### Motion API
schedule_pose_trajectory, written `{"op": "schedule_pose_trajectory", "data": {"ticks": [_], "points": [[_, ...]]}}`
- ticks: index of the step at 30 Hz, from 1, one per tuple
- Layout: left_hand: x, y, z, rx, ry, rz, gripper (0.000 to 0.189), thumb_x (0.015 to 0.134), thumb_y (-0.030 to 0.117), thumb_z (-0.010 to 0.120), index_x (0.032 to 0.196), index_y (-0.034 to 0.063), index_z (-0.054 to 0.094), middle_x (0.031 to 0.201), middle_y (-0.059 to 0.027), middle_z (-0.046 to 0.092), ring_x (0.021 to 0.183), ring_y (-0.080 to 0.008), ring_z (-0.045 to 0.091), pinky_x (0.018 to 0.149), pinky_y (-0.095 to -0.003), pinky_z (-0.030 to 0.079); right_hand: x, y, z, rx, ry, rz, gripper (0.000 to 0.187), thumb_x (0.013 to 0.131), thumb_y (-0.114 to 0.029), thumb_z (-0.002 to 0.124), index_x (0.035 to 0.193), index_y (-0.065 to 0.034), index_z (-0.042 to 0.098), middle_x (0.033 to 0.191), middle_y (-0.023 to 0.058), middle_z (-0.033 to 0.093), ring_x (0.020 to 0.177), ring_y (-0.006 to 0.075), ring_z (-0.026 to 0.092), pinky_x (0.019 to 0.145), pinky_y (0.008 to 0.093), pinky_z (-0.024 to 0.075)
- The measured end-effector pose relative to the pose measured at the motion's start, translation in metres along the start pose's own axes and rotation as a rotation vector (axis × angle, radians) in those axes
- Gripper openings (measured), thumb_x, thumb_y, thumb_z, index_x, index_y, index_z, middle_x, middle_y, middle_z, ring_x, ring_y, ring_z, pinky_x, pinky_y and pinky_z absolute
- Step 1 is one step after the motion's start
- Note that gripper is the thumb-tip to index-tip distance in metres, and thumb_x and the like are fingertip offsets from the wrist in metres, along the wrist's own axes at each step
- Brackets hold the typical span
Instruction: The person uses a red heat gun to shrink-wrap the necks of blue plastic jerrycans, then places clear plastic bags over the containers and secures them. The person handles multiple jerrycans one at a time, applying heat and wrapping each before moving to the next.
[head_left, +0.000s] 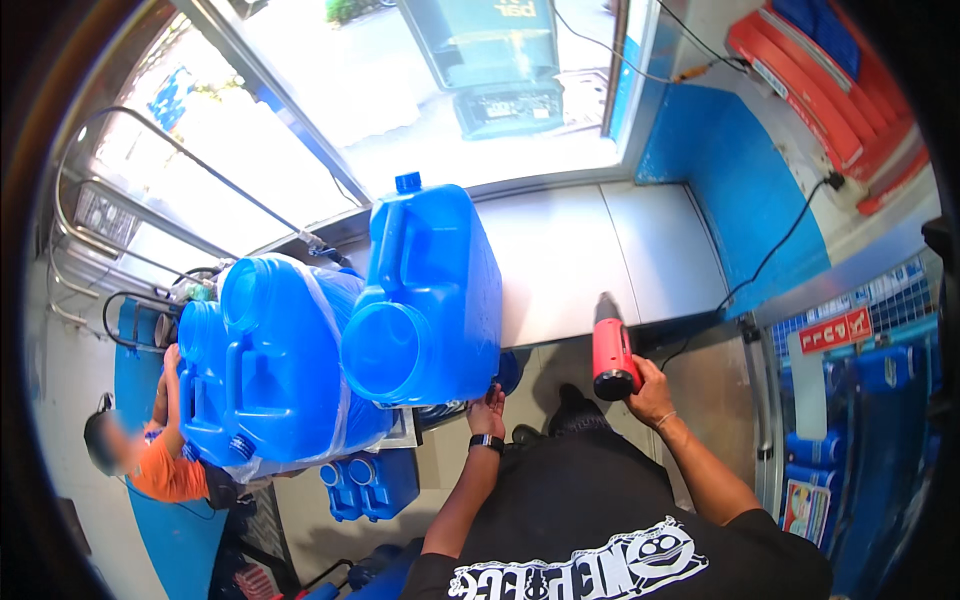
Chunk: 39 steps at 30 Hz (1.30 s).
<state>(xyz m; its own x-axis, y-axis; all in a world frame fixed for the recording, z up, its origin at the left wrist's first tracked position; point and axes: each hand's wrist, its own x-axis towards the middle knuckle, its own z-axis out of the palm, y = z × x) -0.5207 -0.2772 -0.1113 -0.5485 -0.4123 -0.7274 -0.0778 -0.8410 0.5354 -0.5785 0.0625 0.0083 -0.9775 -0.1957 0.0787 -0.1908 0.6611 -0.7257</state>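
My right hand (649, 396) grips the handle of a red and black heat gun (613, 352), whose metal nozzle points away over the white tiled ledge (559, 262). A blue plastic water jug (465, 285) stands at the ledge's left part, its wide round mouth uncapped and facing up, a small blue cap on its far end. My left hand (487, 411), with a dark wristband, is at the jug's near lower corner, fingers extended; whether they touch it is hard to see. Left of this jug are more blue jugs (292, 375), partly wrapped in clear plastic.
A co-worker in an orange shirt (169, 480) reaches toward the jugs from the left. Two small blue jugs (375, 484) are on the floor below. A black cord (780, 244) runs from the right wall past the ledge. Red plastic chairs (825, 90) and a glass door (825, 390) are at right.
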Motion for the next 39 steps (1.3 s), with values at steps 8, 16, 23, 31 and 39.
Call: {"op": "schedule_pose_trajectory", "data": {"ticks": [8, 16, 23, 31, 39], "points": [[0.004, -0.012, 0.01, 0.06, 0.183, 0.112, 0.017, 0.103, 0.011, 0.065, 0.119, 0.0066, 0.062, 0.104, -0.009, 0.072, 0.087, -0.0261, 0.075, 0.075, -0.0383, 0.065, 0.118, 0.084, -0.022, -0.244, 0.178, 0.219, 0.06, 0.078, -0.021, 0.085, 0.131, -0.004, 0.063, 0.116, 0.0201, 0.065, 0.108, 0.0404, 0.064, 0.097, 0.0469, 0.0528], [-0.053, -0.019, -0.006, 0.232, 0.107, 0.072, 0.038, 0.105, 0.029, 0.064, 0.136, 0.0079, 0.059, 0.122, -0.0089, 0.069, 0.108, -0.021, 0.068, 0.092, -0.037, 0.056, 0.196, 0.174, -0.007, -0.247, 0.251, 0.215, 0.061, 0.08, -0.012, 0.075, 0.138, -0.0033, 0.057, 0.119, 0.0244, 0.061, 0.114, 0.045, 0.058, 0.102, 0.0511, 0.0478], [-0.116, -0.062, -0.081, 0.13, 0.304, 0.098, 0.039, 0.101, 0.031, 0.069, 0.136, 0.0139, 0.063, 0.118, -0.0058, 0.072, 0.101, -0.0175, 0.07, 0.086, -0.0326, 0.056, 0.219, 0.2, 0.011, -0.394, 0.32, 0.149, 0.066, 0.084, -0.01, 0.075, 0.145, -0.0085, 0.052, 0.143, 0.0211, 0.054, 0.129, 0.0451, 0.053, 0.108, 0.0578, 0.0449], [-0.132, -0.104, -0.163, 0.45, 0.634, 0.325, 0.035, 0.1, 0.031, 0.072, 0.124, 0.0055, 0.068, 0.091, 0.0001, 0.068, 0.078, -0.0078, 0.061, 0.07, -0.0266, 0.051, 0.241, 0.112, 0.011, -0.309, 0.407, -0.55, 0.058, 0.084, -0.001, 0.06, 0.142, -0.002, 0.059, 0.141, 0.0245, 0.056, 0.131, 0.0423, 0.054, 0.113, 0.0547, 0.0425], [-0.179, -0.094, -0.258, 0.089, 0.912, 0.446, 0.026, 0.097, 0.023, 0.074, 0.117, 0.0081, 0.071, 0.091, 0.0024, 0.069, 0.076, -0.008, 0.061, 0.065, -0.026, 0.048, 0.208, -0.014, 0.074, 0.048, -0.118, -0.918, 0.032, 0.088, 0.01, 0.053, 0.114, 0.0008, 0.07, 0.118, 0.0184, 0.067, 0.116, 0.038, 0.062, 0.101, 0.0508, 0.0496]]}}
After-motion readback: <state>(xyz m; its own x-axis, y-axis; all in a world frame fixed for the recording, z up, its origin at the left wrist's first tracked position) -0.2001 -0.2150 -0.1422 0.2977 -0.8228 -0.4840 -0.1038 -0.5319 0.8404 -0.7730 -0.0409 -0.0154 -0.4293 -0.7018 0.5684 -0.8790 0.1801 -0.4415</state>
